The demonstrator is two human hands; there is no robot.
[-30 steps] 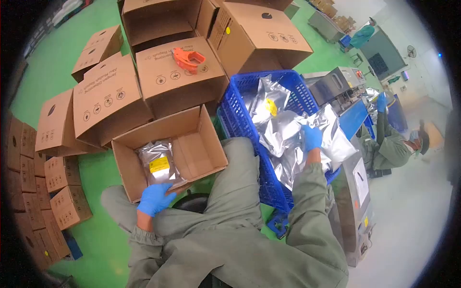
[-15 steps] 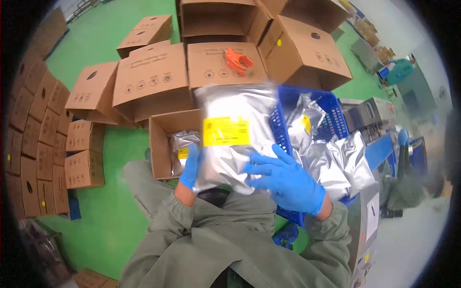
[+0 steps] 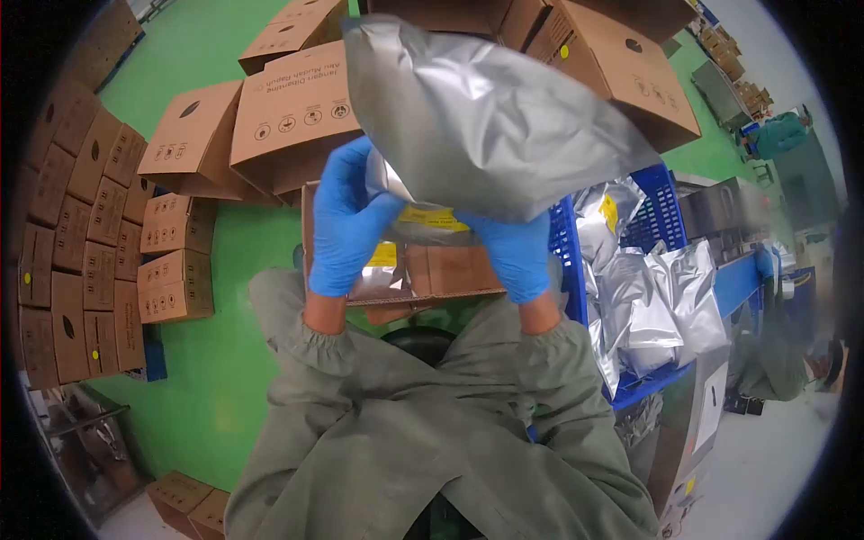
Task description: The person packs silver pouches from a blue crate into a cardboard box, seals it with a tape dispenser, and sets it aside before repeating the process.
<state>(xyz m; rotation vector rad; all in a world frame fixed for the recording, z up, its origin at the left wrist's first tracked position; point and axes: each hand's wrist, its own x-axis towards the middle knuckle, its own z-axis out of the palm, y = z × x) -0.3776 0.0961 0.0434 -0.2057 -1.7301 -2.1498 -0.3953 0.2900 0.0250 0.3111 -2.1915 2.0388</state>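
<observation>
A large silver foil pouch (image 3: 495, 117) is held up in front of me, tilted so its plain side faces me and its yellow label shows only at the lower edge. My left hand (image 3: 346, 225), in a blue glove, grips the pouch's lower left edge. My right hand (image 3: 515, 256), gloved too, grips its lower right part, with the fingertips hidden behind the foil. Below the pouch stands an open cardboard box (image 3: 454, 270). Inside its left side lies another silver pouch with a yellow label (image 3: 382, 256).
On my right, a blue plastic crate (image 3: 664, 202) holds several silver pouches (image 3: 639, 301). Cardboard cartons (image 3: 292, 103) stand ahead, and more are stacked (image 3: 94, 243) at the left. A co-worker's sleeve (image 3: 774, 360) is at the right; another person (image 3: 778, 135) stands farther back.
The pouch has been raised and tipped, turning its labelled face away from me. Both hands have moved to its lower edge, the right one shifting from its front. The orange tape dispenser is now out of sight.
</observation>
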